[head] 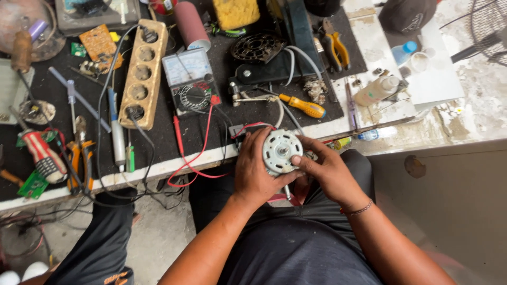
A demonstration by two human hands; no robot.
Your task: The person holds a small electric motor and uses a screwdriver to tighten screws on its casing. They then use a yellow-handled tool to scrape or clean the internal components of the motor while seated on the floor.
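Below the table (369, 124) edge, over our lap, we keep the small round motor (281, 151) steady, shaft facing up. Our left hand (254, 171) wraps its left side, fingers curled around the casing; our right hand (327, 169) pinches its right rim, thumb across the face.

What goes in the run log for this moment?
left hand: grips motor | right hand: grips motor | meter: on bench
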